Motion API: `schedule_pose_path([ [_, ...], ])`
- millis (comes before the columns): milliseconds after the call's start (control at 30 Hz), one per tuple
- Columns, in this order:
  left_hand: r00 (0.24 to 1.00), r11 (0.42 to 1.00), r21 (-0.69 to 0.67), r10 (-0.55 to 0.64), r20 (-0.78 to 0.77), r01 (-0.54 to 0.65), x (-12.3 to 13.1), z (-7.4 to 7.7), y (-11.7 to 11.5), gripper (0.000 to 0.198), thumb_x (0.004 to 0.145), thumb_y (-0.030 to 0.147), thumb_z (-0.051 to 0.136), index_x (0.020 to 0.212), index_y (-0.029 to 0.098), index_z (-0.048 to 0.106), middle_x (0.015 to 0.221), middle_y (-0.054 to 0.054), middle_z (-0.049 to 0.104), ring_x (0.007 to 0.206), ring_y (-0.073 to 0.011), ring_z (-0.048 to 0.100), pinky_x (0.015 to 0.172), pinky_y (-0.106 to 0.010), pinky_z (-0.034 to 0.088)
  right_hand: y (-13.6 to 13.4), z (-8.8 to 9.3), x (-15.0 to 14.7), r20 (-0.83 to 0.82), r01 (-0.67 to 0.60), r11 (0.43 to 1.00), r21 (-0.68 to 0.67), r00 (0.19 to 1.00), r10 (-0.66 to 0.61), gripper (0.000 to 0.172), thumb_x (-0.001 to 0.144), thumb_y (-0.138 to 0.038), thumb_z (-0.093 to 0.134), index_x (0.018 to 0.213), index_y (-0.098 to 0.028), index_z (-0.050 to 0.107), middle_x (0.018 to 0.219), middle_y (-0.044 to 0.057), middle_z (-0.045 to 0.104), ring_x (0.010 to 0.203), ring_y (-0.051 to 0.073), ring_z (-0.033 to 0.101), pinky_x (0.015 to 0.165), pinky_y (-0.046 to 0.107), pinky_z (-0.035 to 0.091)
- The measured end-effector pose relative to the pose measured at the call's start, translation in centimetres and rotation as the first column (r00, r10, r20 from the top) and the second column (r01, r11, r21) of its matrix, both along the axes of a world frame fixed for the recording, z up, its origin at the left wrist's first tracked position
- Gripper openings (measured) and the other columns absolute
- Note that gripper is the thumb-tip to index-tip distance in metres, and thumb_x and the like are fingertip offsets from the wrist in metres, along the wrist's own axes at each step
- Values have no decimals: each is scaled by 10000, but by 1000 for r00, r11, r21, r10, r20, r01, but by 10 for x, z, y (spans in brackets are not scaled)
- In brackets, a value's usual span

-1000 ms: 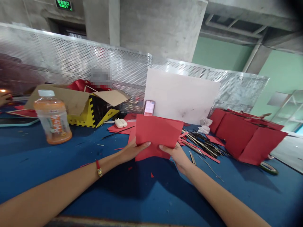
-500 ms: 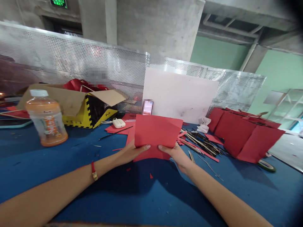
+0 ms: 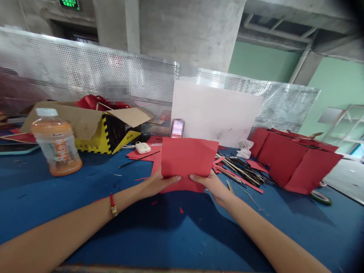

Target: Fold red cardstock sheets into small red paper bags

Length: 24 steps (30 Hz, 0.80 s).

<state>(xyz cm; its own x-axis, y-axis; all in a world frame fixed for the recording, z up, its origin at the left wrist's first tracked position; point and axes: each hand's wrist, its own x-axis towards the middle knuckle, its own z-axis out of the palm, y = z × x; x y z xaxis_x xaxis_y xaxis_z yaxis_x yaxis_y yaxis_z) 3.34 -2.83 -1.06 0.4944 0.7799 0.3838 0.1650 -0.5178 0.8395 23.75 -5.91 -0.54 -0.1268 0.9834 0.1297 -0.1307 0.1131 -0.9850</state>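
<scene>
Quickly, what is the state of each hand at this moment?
Left hand: closed, holding the red paper, thumb on its near face.
Right hand: closed, holding the same red paper from the other side.

Red, and plenty of it: my paper sheet (image 3: 189, 157) is one plain, even red! Red again on my bracelet (image 3: 113, 205), with a glint of gold. Deep blue for my worktop (image 3: 176, 242), flecked by red scraps (image 3: 181, 210). Here's the bottle (image 3: 58, 149), orange with a white cap (image 3: 47, 112), and the carton (image 3: 91, 147), yellow edged in black slanting stripes, its flaps (image 3: 131, 116) brown. White earphone case (image 3: 142, 148)! Sticks (image 3: 244, 170) in black and pale tan, board (image 3: 216, 110) white with grey smudges, silvery mesh panel (image 3: 85, 60) dotted all over, exit sign (image 3: 69, 4) lettered bright green!
</scene>
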Motion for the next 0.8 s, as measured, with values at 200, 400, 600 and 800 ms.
schedule_pose_path([
  [200, 999, 995, -95, 23, 29, -20, -1, -4, 1, 495, 833, 412, 642, 1284, 221, 574, 1339, -60, 596, 1264, -286, 513, 1068, -439, 409, 0, 0, 0, -25, -18, 1000, 6, 1000, 18, 434, 564, -351, 850, 965, -229, 735, 1090, 46, 729, 1075, 278, 645, 994, 450, 451],
  [400, 998, 995, -101, 9, 67, -2, -2, -9, 4, 523, 831, 419, 658, 1305, 224, 557, 1298, -66, 628, 1260, -279, 520, 1069, -430, 410, -1, 2, -1, -25, -9, 1000, 6, 1000, 9, 438, 570, -332, 846, 978, -224, 729, 1097, 47, 726, 1083, 274, 641, 988, 442, 458],
  [600, 995, 990, -143, -4, 98, 18, 0, -7, 2, 509, 843, 402, 644, 1309, 220, 552, 1244, -72, 664, 1259, -277, 522, 1057, -442, 426, -3, 2, -2, -42, -25, 1000, 1, 999, 25, 412, 577, -321, 841, 968, -246, 735, 1098, 37, 727, 1079, 267, 643, 992, 435, 451],
  [800, 994, 992, -125, 2, 111, 12, -1, -11, 5, 524, 845, 398, 649, 1321, 208, 539, 1232, -76, 670, 1260, -268, 522, 1075, -443, 408, -3, 4, -2, -39, -24, 1000, -1, 999, 24, 411, 579, -315, 840, 968, -237, 733, 1088, 40, 730, 1076, 274, 645, 988, 443, 456],
])
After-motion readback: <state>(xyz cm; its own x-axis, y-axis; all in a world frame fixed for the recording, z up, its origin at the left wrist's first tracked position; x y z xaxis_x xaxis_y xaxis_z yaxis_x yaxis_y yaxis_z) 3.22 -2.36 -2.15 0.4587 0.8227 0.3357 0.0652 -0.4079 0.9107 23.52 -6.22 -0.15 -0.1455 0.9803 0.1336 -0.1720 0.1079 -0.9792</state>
